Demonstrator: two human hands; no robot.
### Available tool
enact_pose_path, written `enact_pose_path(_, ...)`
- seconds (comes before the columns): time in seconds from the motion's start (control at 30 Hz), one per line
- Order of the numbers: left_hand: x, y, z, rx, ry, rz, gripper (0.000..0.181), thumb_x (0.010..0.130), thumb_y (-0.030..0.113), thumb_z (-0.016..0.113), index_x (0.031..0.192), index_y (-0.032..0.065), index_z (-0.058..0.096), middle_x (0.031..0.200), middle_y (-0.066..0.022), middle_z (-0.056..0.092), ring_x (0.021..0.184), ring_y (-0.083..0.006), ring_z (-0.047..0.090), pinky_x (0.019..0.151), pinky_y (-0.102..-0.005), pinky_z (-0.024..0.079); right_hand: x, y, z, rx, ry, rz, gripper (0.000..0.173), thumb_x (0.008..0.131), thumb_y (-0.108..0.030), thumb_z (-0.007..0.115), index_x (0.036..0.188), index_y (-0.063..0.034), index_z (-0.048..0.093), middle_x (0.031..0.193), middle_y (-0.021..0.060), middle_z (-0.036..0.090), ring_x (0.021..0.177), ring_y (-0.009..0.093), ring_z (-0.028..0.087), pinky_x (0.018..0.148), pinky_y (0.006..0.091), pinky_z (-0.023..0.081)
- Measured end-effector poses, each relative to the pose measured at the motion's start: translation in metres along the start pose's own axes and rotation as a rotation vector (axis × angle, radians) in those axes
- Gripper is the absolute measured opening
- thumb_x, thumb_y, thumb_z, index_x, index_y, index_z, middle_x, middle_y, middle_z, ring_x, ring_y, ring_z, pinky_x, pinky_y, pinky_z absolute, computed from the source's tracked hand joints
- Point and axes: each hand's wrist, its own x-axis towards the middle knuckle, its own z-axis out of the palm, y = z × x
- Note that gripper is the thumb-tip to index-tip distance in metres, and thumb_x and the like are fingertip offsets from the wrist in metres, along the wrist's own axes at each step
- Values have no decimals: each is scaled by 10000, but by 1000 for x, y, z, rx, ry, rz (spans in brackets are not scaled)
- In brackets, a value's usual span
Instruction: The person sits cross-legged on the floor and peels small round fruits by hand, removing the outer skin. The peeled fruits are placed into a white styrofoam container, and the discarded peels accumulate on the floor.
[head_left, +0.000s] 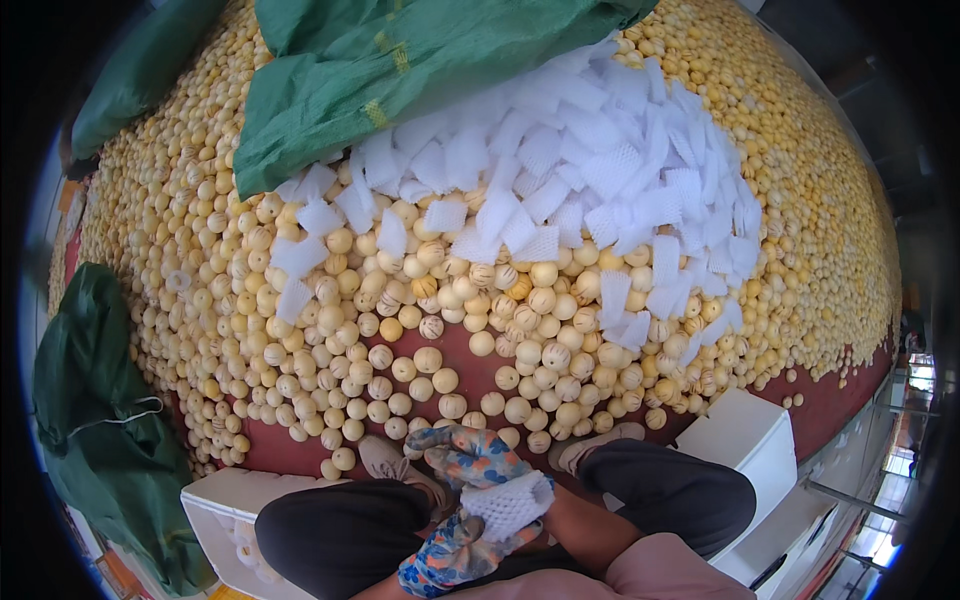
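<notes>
My left hand (457, 551), in a blue and orange flower-patterned glove, grips a white foam net sleeve (508, 504). The sleeve looks rounded out; what it holds is hidden. Just beyond it, my right hand (476, 456) wears a matching glove, its fingers curled towards the left. A pale round fruit shows at those fingertips, and I cannot tell whether it is held or lies behind them. Pale yellow pepino melons (427, 360), some with purple stripes, lie before my feet. Behind them spreads a heap of flat white foam net sleeves (600, 157).
A green woven sack (360, 97) lies over the sleeves; another green sack (105, 450) stands at left. By my left knee is a white foam box (225, 499) with wrapped fruit inside. A white box (739, 439) stands by my right knee. Red sheeting (289, 450) covers the floor.
</notes>
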Motion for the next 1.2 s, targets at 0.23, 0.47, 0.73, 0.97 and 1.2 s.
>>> enact_pose_path(0.23,12,-15,-51,-209,-10,106,588,740,227,591,1216,37,303,1180,-140,326,1072,-262,382,773,-318,427,7,-4,-17,-650,-17,136,309,797,-77,486,1096,-3,464,805,3,511,664,49,473,559,179,412)
enact_pose_path(0.47,23,-34,-97,-517,-27,175,503,764,219,555,1173,31,332,1089,-124,363,1001,-249,412,738,-315,433,121,-47,-137,-1339,314,114,188,801,-147,477,953,-60,547,842,94,579,741,148,556,597,267,467)
enact_pose_path(0.73,27,-42,-109,-675,-46,211,410,790,210,513,1124,24,365,984,-106,405,920,-234,446,697,-312,439,193,-152,-145,-1279,390,19,371,761,-121,452,1121,-32,446,986,172,544,863,262,534,757,336,427)
enact_pose_path(0.97,34,-50,-115,-751,-56,231,335,814,202,477,1081,18,394,892,-90,442,848,-221,477,661,-309,445,191,-129,-136,-2196,275,64,402,738,-149,499,1127,-65,444,1065,174,502,968,300,503,817,350,416)
enact_pose_path(1.2,37,-56,-123,-835,-97,221,271,837,194,441,1038,13,423,801,-74,479,777,-208,507,625,-307,451,181,-109,-147,-1972,315,-190,486,690,-198,577,1135,-68,433,1128,154,461,983,304,488,835,358,408)
